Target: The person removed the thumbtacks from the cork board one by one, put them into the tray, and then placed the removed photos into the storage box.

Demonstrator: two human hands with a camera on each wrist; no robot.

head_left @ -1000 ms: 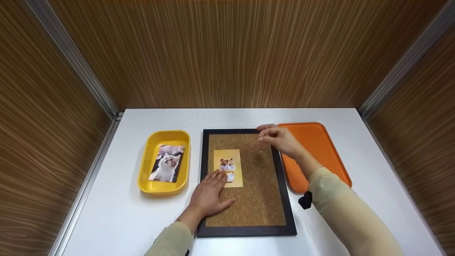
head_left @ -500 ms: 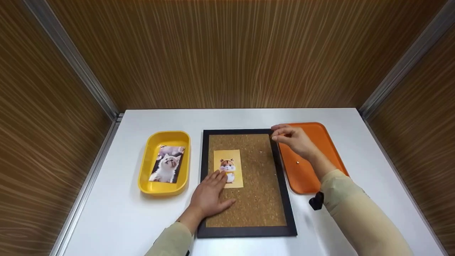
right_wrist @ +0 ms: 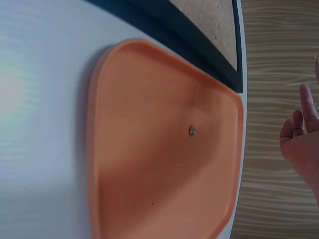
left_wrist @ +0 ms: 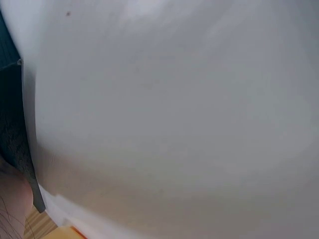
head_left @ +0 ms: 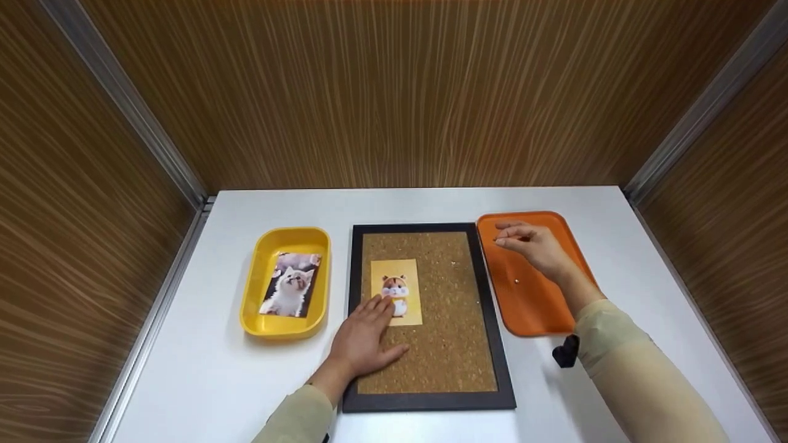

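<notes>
A black-framed cork board point(head_left: 443, 332) lies in the middle of the white table. A yellow hamster card point(head_left: 397, 289) lies on it. My left hand point(head_left: 363, 341) presses flat on the card's lower edge and the cork. My right hand point(head_left: 529, 246) hovers over the orange tray point(head_left: 535, 307), thumb and forefinger pinched on what seems a tiny pin. One small pin point(head_left: 516, 282) lies in that tray, and the right wrist view shows that pin point(right_wrist: 192, 131) too, with the right hand point(right_wrist: 301, 139) at the edge. Two pins point(head_left: 454, 264) stick in the cork.
A yellow tray point(head_left: 252, 289) with a cat photo point(head_left: 289, 284) in it sits left of the board. Wood-grain walls close in the table on three sides. The left wrist view shows mostly white table point(left_wrist: 174, 114) and the board's frame point(left_wrist: 27, 149).
My right hand has moved right from the board's top edge to above the orange tray, still pinched. The left hand has stayed on the card.
</notes>
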